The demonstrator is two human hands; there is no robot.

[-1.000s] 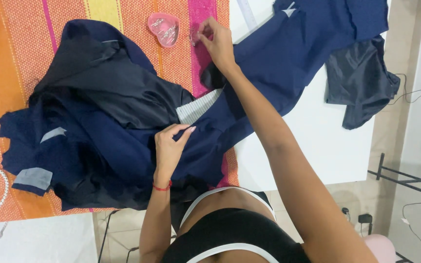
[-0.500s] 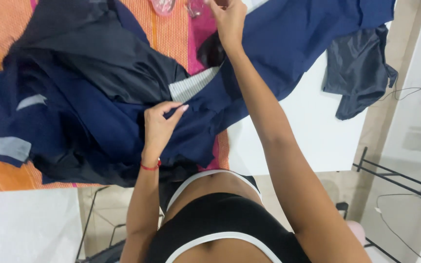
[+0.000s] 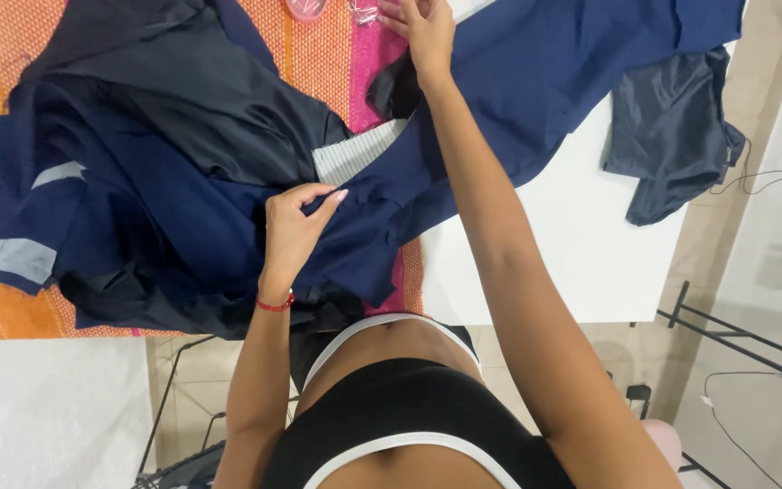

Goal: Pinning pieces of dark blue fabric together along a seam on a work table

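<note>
Looking down from the head camera, we see the left hand (image 3: pixel 293 231) resting on the navy fabric (image 3: pixel 183 235) near the table's near edge, its thumb and forefinger closed in a pinch on a fold of that cloth. The pinched fold lies just below a white ribbed strip (image 3: pixel 355 152) that shows between the dark layers. A red bracelet (image 3: pixel 275 305) sits on the left wrist.

The right hand (image 3: pixel 423 27) reaches to the far side of the table, near the top edge of the view. Its fingers are curled close together beside a small clear item (image 3: pixel 364 13); we cannot tell whether they grip it, since the frame cuts the fingertips off. A pink heart-shaped case (image 3: pixel 305 8) lies just left of that item.

The navy fabric spreads from under the left hand across the striped orange and pink cloth (image 3: pixel 319 54) and up past the right forearm. A separate dark grey piece (image 3: pixel 672 136) hangs off the white table (image 3: pixel 554 244), well apart from both hands.
</note>
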